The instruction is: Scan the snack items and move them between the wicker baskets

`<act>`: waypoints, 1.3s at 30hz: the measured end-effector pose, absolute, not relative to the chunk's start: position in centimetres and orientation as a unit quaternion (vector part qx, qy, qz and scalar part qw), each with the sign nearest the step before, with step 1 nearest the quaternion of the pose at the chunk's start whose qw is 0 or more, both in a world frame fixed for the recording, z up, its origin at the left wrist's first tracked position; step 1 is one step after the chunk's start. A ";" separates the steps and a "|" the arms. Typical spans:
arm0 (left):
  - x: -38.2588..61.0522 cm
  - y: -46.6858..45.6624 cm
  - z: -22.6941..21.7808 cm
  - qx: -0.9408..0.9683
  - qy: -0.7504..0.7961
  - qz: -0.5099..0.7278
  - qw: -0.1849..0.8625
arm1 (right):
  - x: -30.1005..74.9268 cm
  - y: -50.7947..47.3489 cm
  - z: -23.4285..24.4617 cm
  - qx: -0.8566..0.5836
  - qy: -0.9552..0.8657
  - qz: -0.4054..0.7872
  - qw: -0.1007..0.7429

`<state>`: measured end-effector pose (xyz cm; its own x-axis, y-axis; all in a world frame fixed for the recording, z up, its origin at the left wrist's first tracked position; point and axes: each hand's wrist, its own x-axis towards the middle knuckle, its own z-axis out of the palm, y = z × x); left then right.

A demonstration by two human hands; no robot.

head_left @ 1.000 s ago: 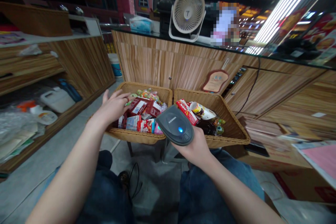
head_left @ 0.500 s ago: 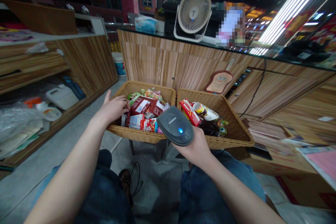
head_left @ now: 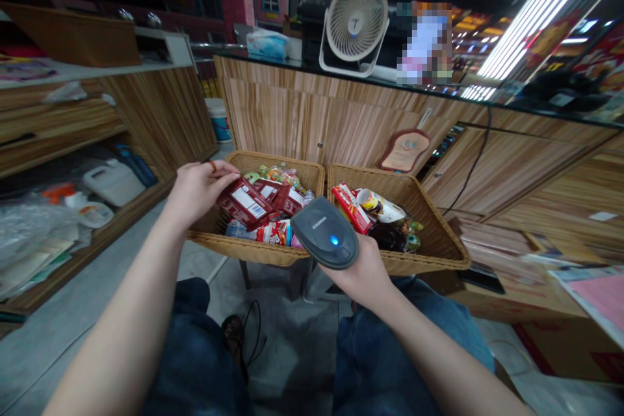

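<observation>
My left hand (head_left: 197,188) is closed on a dark red snack packet (head_left: 245,202) with a white label, lifted just above the left wicker basket (head_left: 248,248). That basket holds several packets and sweets. My right hand (head_left: 363,270) grips a grey handheld barcode scanner (head_left: 325,233) with a blue light, held in front of the gap between the two baskets. The right wicker basket (head_left: 429,244) holds a red packet, a cup and a dark bottle.
A wooden counter (head_left: 341,110) stands behind the baskets, with a white desk fan (head_left: 355,23) and a tissue pack on top. Shelves on the left hold a white jug (head_left: 111,182) and plastic bags. Cardboard and papers lie at the right. My knees are below.
My left hand went from open over the left basket to reaching in, and has now lifted a red packet out. The right hand with the scanner has barely moved.
</observation>
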<state>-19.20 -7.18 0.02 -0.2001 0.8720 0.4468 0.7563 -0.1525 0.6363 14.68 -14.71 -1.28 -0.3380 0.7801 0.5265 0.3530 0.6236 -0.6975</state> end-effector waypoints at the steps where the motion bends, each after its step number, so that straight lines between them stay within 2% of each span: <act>1: -18.7 -7.1 -0.2 0.628 0.636 0.440 0.086 | 14.6 -14.8 -1.3 -0.364 -0.784 0.249 0.437; 8: -16.2 -6.7 -0.9 0.602 0.623 0.484 0.122 | 14.4 -14.7 -1.5 -0.382 -0.810 0.280 0.347; 14: -16.2 -7.0 -0.4 0.598 0.633 0.483 0.092 | 14.4 -14.9 -1.4 -0.382 -0.832 0.266 0.301; 31: -15.9 -7.1 0.1 0.592 0.619 0.506 0.101 | 14.7 -14.9 -1.3 -0.378 -0.827 0.260 0.326; 35: -13.9 -6.6 0.7 0.565 0.577 0.569 0.153 | 15.0 -15.0 -1.2 -0.351 -0.826 0.264 0.354; 39: -10.0 -5.3 1.1 0.496 0.517 0.652 0.249 | 15.4 -15.2 -1.1 -0.321 -0.828 0.268 0.374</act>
<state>-9.96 -5.33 1.07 -0.3842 0.8373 0.3891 0.1871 -0.3421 0.9209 15.42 -15.21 -1.08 -0.5139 0.7319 0.4474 0.3316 0.6505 -0.6833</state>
